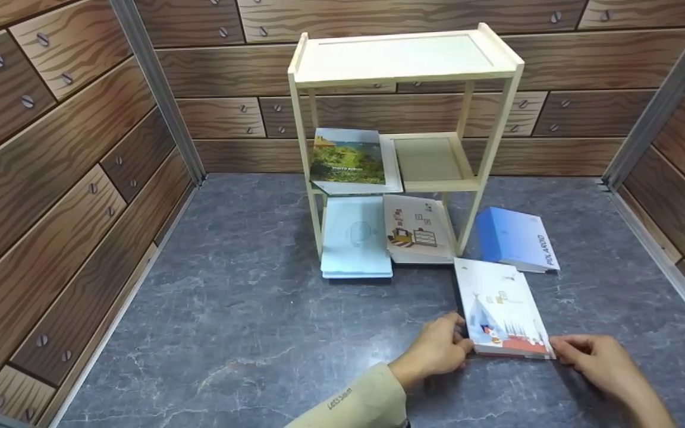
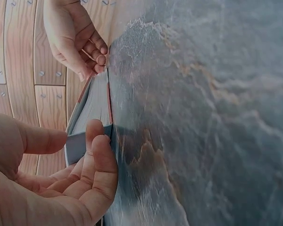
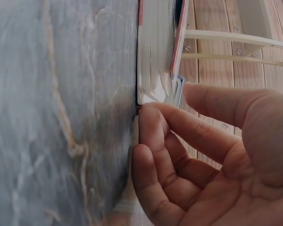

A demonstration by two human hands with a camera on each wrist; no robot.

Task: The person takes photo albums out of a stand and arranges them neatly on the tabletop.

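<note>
A thick white photo album [image 1: 500,306] with a tent drawn on its cover lies flat on the grey marbled tabletop, in front of the shelf's right leg. At its near left corner my left hand [image 1: 437,345] holds the spine side; in the left wrist view the thumb is at the upper edge of the spine [image 2: 80,147] and the fingers curl by the lower edge. My right hand [image 1: 595,359] holds the near right corner. In the right wrist view its fingertips [image 3: 151,110] meet the lower cover's corner, and the thumb is beside the upper cover.
A pale wooden shelf [image 1: 405,59] stands behind. Its middle level bears a landscape-covered photo album [image 1: 348,157]. Below are a light blue album [image 1: 356,235] and a white one with a furniture drawing [image 1: 417,229]. A blue POLAROID album [image 1: 518,238] lies right of the shelf. Wood-patterned walls surround the table.
</note>
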